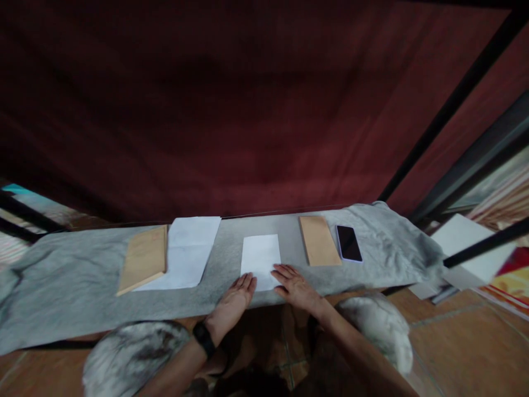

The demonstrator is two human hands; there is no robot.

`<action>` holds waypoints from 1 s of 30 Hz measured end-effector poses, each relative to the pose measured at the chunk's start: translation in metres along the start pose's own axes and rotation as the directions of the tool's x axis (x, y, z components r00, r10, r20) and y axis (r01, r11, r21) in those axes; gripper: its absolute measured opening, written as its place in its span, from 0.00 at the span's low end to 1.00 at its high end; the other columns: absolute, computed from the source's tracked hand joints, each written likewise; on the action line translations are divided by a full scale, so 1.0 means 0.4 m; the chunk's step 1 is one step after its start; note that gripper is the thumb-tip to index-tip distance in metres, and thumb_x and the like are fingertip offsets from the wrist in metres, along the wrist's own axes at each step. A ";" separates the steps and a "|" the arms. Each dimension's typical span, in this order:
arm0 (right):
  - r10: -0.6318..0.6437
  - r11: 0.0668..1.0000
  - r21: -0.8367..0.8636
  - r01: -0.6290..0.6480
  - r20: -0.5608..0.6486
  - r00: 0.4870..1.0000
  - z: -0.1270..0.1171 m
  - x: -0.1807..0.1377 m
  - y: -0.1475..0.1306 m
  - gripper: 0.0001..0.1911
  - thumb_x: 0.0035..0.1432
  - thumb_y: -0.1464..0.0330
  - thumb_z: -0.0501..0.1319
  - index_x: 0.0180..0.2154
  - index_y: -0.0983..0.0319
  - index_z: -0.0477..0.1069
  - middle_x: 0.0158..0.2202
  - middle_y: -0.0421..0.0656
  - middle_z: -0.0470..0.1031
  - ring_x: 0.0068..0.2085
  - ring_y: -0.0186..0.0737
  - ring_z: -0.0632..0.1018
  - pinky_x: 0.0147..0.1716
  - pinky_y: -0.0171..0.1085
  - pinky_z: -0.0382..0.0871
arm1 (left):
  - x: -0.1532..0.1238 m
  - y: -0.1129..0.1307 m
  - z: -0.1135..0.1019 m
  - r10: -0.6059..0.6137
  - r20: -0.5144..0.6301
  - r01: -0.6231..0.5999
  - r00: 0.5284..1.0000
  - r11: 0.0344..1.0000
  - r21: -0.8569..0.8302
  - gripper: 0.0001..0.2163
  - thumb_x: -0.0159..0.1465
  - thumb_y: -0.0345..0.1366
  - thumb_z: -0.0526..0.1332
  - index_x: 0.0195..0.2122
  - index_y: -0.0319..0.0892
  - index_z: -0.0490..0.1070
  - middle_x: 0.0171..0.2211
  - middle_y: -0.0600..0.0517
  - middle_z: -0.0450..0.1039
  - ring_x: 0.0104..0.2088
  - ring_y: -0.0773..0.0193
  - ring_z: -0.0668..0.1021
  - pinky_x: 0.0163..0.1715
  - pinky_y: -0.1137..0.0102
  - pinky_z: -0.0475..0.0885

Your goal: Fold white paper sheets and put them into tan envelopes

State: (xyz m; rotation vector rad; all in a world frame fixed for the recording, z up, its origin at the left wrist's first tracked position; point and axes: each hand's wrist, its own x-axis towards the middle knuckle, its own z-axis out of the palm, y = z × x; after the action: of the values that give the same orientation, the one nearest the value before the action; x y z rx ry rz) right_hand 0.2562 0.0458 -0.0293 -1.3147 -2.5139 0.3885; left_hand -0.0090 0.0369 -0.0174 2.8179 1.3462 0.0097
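A small folded white paper (260, 258) lies on the grey cloth (82, 281) in front of me. My left hand (235, 299) lies flat and open at the paper's lower left corner, fingertips touching it. My right hand (295, 284) rests flat and open on the paper's lower right corner. A black band is on my left wrist.
To the left lie a brown envelope (144, 258) and a large white sheet (188, 253). To the right lie another brown envelope (319, 240) and a black phone (349, 243). A dark red curtain hangs behind. White boxes (471, 248) sit at far right.
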 end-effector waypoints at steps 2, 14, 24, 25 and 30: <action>0.000 1.000 0.014 0.000 0.009 1.000 -0.002 0.002 0.003 0.26 0.65 0.62 0.59 0.63 0.60 0.64 0.67 0.48 0.61 0.67 0.43 0.62 0.66 0.47 0.56 | -0.001 0.007 -0.014 0.004 -0.009 -0.004 1.000 1.000 -0.003 0.29 0.61 0.18 0.45 0.62 0.43 0.63 0.64 0.43 0.65 0.65 0.60 0.66 0.62 0.59 0.65; 0.038 0.965 0.260 -0.025 -0.045 0.998 -0.019 0.003 0.029 0.27 0.59 0.70 0.62 0.61 0.60 0.67 0.64 0.47 0.67 0.64 0.43 0.67 0.65 0.46 0.60 | 0.021 -0.008 -0.055 -0.206 -0.228 0.125 0.952 0.938 -0.325 0.14 0.71 0.35 0.50 0.45 0.45 0.76 0.47 0.48 0.80 0.47 0.60 0.80 0.52 0.63 0.74; 0.191 0.925 0.362 -0.114 -0.184 0.964 -0.015 0.038 0.044 0.13 0.66 0.69 0.55 0.43 0.59 0.79 0.47 0.44 0.81 0.49 0.41 0.79 0.53 0.39 0.71 | 0.045 -0.030 -0.033 -0.619 -0.182 0.249 0.764 0.542 -0.803 0.13 0.60 0.48 0.62 0.39 0.46 0.75 0.36 0.52 0.81 0.34 0.60 0.80 0.39 0.65 0.75; 0.201 0.931 0.340 -0.129 -0.184 0.962 -0.015 0.041 0.043 0.13 0.67 0.68 0.55 0.40 0.59 0.79 0.43 0.44 0.82 0.46 0.41 0.80 0.50 0.39 0.72 | 0.052 -0.034 -0.028 -0.659 -0.167 0.249 0.733 0.489 -0.836 0.15 0.59 0.49 0.63 0.41 0.45 0.75 0.36 0.52 0.81 0.34 0.60 0.80 0.39 0.65 0.75; 0.242 0.946 0.268 -0.183 -0.208 0.948 -0.010 0.063 0.043 0.14 0.67 0.67 0.55 0.33 0.58 0.78 0.36 0.42 0.82 0.40 0.41 0.80 0.44 0.36 0.71 | 0.077 -0.051 0.001 -0.732 -0.102 0.190 0.673 0.305 -0.933 0.17 0.56 0.45 0.64 0.43 0.42 0.72 0.37 0.49 0.81 0.38 0.58 0.81 0.42 0.64 0.75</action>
State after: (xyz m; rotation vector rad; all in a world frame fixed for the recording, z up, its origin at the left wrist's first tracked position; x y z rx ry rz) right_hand 0.2569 0.0763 -0.0286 -1.4426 -2.0601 0.5344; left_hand -0.0055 0.0740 -0.0182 1.4294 1.5613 1.1904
